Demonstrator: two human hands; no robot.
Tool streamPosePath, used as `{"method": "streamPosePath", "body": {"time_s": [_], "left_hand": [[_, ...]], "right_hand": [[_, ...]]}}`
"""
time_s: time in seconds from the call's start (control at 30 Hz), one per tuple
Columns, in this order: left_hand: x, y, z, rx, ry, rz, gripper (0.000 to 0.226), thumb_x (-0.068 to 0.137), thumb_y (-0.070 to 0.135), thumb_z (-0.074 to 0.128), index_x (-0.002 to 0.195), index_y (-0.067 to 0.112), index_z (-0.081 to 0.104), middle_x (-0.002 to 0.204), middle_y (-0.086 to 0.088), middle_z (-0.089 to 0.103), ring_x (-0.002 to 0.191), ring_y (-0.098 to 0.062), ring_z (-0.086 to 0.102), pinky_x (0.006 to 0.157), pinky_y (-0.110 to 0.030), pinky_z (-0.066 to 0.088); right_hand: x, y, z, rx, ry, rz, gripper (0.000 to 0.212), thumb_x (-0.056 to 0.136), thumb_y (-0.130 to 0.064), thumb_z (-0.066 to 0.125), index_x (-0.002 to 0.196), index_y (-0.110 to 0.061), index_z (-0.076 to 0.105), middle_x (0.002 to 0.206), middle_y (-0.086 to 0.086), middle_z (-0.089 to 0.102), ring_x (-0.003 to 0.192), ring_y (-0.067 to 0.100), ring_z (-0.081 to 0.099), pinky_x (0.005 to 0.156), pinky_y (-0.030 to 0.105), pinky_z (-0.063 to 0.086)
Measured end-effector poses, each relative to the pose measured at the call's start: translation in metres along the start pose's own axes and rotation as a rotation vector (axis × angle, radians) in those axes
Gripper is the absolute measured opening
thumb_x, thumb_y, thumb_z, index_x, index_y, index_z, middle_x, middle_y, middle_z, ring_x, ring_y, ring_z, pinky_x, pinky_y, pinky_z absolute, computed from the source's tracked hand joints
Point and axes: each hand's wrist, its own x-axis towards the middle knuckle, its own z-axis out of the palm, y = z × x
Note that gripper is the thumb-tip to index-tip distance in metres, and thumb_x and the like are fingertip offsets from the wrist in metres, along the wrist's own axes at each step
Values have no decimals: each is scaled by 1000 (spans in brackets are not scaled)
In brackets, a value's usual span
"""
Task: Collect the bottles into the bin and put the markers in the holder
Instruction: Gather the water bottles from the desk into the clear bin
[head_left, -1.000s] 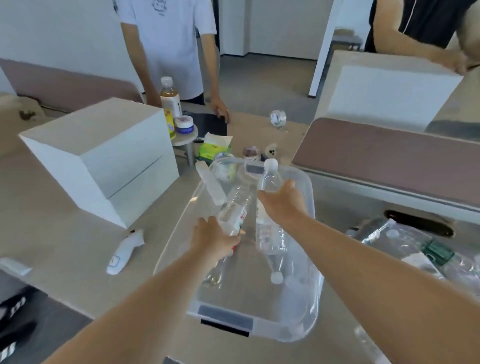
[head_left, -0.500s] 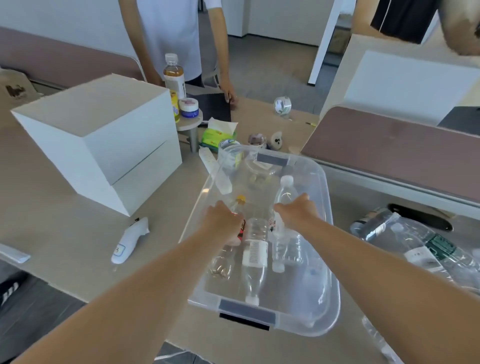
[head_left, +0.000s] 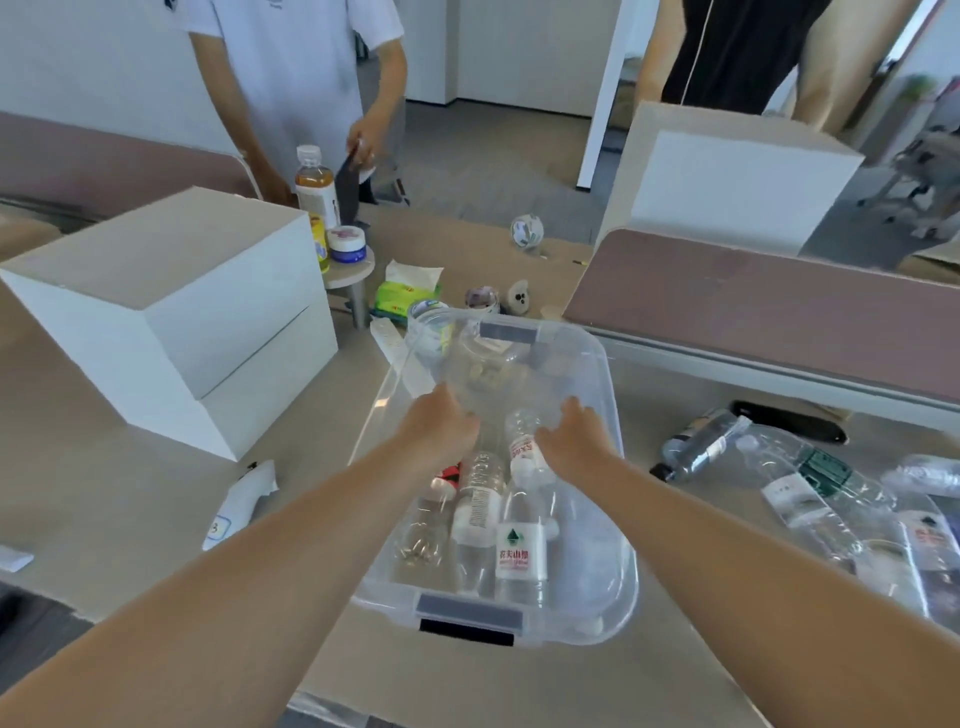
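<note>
A clear plastic bin (head_left: 621, 587) stands in the middle of the table. Several water bottles lie in it, among them one with a green logo (head_left: 521, 551) and one with a red label (head_left: 522, 448). My left hand (head_left: 439, 426) hovers over the bin's left side, above the neck of a red-labelled bottle (head_left: 448, 475); its fingers curl down out of sight. My right hand (head_left: 574, 439) is beside the red-label bottle with its fingers apart and nothing in them. More bottles lie on the table to the right: a dark one (head_left: 698, 447) and a large clear one (head_left: 802, 486).
A big white box (head_left: 171, 312) stands left of the bin, with a white handheld device (head_left: 241, 501) in front of it. A tea bottle (head_left: 314, 187) and jars sit on a small stand. Tissues (head_left: 402, 299), a divider (head_left: 769, 312) and two people are beyond.
Both hands lowered their bottles into the bin, where these now lie flat. My right hand has let go. The view tilted down and closer.
</note>
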Motion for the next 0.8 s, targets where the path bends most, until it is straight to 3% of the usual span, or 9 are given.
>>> {"method": "streamPosePath", "body": {"time_s": [0.13, 0.23, 0.33, 0.43, 0.47, 0.53, 0.63, 0.7, 0.8], "left_hand": [[-6, 61, 13, -16, -56, 122, 28, 93, 23, 50, 118, 13, 55, 125, -11, 56, 118, -30, 54, 90, -31, 42], [-15, 109, 36, 25, -109, 233, 47, 93, 25, 49, 137, 7, 43, 135, -12, 53, 121, -30, 52, 95, -33, 42], [-28, 149, 67, 42, -144, 340, 47, 94, 26, 49, 138, 11, 43, 134, -11, 53, 118, -28, 54, 94, -33, 44], [-44, 179, 107, 6, -194, 387, 41, 95, 25, 47, 134, 13, 45, 114, -3, 58, 88, -16, 56, 70, -26, 43], [-49, 185, 121, -8, -207, 397, 37, 94, 25, 48, 129, 12, 48, 104, -1, 57, 75, -12, 52, 60, -25, 39], [-57, 191, 151, -7, -239, 412, 32, 92, 27, 51, 120, 12, 51, 105, -3, 59, 74, -17, 54, 56, -25, 37], [-67, 184, 187, 50, -274, 400, 40, 91, 23, 52, 130, 14, 47, 123, -8, 55, 106, -29, 58, 77, -30, 45], [-68, 173, 202, 109, -273, 374, 44, 91, 23, 52, 133, 15, 45, 130, -10, 49, 114, -30, 55, 86, -33, 45], [-60, 156, 215, 161, -244, 313, 46, 91, 23, 53, 135, 13, 44, 132, -12, 46, 114, -29, 54, 83, -29, 42]], "right_hand": [[-18, 17, -69, 66, 183, -65, 41, 92, -15, 47, 132, -6, 47, 125, 14, 56, 84, 24, 50, 67, 27, 40], [-34, 54, -112, 92, 297, 36, 40, 89, -15, 48, 129, -8, 50, 122, 12, 57, 83, 24, 54, 64, 27, 43], [-52, 106, -141, 94, 353, 187, 32, 90, -18, 50, 120, -8, 53, 110, 11, 58, 79, 25, 50, 65, 27, 40], [-71, 159, -149, 130, 339, 325, 12, 89, -22, 50, 85, -12, 53, 79, 4, 57, 61, 20, 50, 50, 24, 37], [-75, 176, -145, 125, 321, 368, 14, 88, -26, 52, 84, -13, 54, 77, 4, 59, 60, 19, 51, 47, 23, 36], [-80, 208, -129, 118, 260, 446, 31, 84, -30, 58, 109, -12, 58, 90, 8, 65, 65, 20, 56, 46, 22, 39], [-84, 245, -90, 117, 113, 515, 65, 80, -34, 65, 136, -13, 42, 121, 13, 56, 90, 25, 60, 69, 31, 54], [-88, 264, -63, 70, 42, 523, 76, 77, -42, 68, 141, -15, 36, 135, 11, 43, 118, 28, 50, 93, 37, 48], [-96, 286, -24, -66, -114, 523, 87, 71, -49, 72, 142, -21, 30, 138, 7, 35, 131, 27, 35, 100, 39, 40]]}}
